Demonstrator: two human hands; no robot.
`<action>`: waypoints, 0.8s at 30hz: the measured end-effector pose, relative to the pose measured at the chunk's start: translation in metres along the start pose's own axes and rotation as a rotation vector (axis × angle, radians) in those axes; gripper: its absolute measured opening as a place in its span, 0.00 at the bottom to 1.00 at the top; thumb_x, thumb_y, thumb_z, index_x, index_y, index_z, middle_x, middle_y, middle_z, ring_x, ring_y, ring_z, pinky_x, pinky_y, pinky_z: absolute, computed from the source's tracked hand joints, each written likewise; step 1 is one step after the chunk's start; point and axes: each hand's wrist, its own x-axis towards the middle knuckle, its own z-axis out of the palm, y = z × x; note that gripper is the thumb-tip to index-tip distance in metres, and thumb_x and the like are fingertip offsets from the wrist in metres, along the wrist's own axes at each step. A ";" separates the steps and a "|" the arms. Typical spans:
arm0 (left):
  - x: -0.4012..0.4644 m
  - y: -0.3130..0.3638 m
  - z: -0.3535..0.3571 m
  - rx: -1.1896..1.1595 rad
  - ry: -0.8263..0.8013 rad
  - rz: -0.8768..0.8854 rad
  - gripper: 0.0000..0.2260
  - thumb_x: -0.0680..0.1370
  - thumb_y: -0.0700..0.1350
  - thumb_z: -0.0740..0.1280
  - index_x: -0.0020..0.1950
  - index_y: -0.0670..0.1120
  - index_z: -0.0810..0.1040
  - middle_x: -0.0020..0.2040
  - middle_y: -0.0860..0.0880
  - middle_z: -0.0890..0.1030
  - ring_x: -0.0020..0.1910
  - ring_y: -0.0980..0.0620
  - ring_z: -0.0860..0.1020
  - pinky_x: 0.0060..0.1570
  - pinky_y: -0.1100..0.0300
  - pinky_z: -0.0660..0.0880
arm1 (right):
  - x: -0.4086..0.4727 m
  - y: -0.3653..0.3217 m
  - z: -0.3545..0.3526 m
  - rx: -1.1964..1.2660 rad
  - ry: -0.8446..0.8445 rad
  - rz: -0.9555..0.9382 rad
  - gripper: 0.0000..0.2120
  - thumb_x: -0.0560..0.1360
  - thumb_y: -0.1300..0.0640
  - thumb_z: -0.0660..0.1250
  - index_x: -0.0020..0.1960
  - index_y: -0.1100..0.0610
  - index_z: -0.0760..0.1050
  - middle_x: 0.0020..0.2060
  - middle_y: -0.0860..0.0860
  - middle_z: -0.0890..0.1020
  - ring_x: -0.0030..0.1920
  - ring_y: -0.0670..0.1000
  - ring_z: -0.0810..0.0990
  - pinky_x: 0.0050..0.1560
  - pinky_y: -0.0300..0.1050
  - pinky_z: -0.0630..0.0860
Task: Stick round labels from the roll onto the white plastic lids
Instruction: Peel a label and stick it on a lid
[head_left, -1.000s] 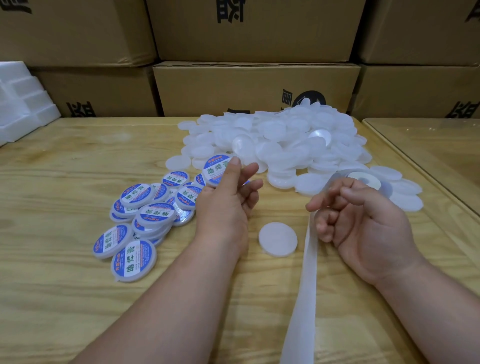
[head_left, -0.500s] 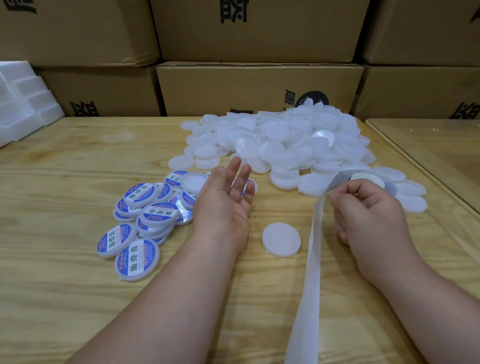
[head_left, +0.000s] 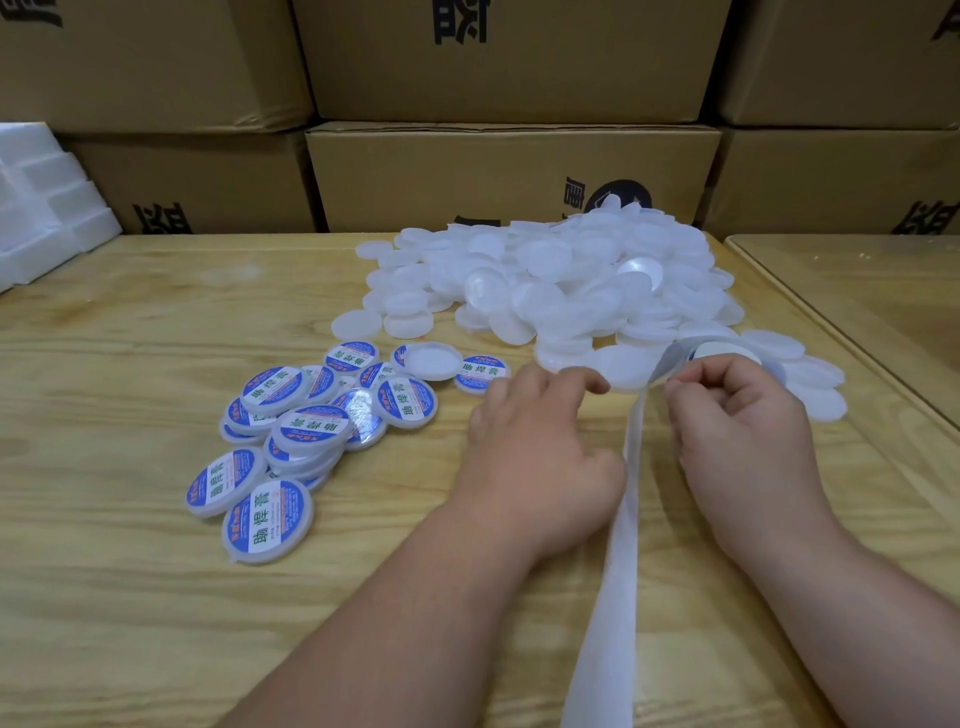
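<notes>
1. Right hand has its fingers clenched round the roll; the strip runs from those fingers toward the viewer along the table.
2. Left hand — fingers loosely curled, reaching at the strip; a grip I cannot tell.
3. Risk: the strip may twist, so a label creases — loose lids beyond the fingertips could slide.
4. Labelled lids lie left of the left fingers.

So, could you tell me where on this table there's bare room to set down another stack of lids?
Bare wood lies left of the labelled lids, toward the foam blocks, and along the near edge of the table. The far right is crowded: the plain lid heap, both hands and the backing strip.
</notes>
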 end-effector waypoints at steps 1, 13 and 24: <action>0.000 -0.001 -0.001 0.026 -0.047 -0.009 0.29 0.65 0.54 0.55 0.67 0.65 0.66 0.58 0.58 0.66 0.64 0.51 0.62 0.64 0.56 0.57 | 0.001 0.001 0.000 -0.008 0.004 -0.007 0.06 0.74 0.61 0.65 0.41 0.52 0.76 0.24 0.42 0.71 0.25 0.44 0.67 0.30 0.42 0.65; 0.001 -0.006 0.002 0.041 -0.057 0.010 0.29 0.73 0.52 0.64 0.73 0.64 0.62 0.63 0.54 0.70 0.67 0.50 0.65 0.67 0.53 0.60 | -0.001 0.004 0.002 -0.130 -0.132 -0.035 0.08 0.78 0.56 0.68 0.52 0.43 0.78 0.28 0.41 0.73 0.27 0.41 0.71 0.29 0.29 0.68; 0.001 -0.006 0.001 -0.016 0.037 -0.030 0.27 0.74 0.51 0.67 0.72 0.61 0.68 0.60 0.55 0.77 0.65 0.48 0.70 0.68 0.51 0.68 | 0.001 0.002 0.000 -0.206 -0.052 0.018 0.08 0.76 0.50 0.70 0.40 0.51 0.78 0.26 0.40 0.77 0.26 0.40 0.73 0.33 0.39 0.69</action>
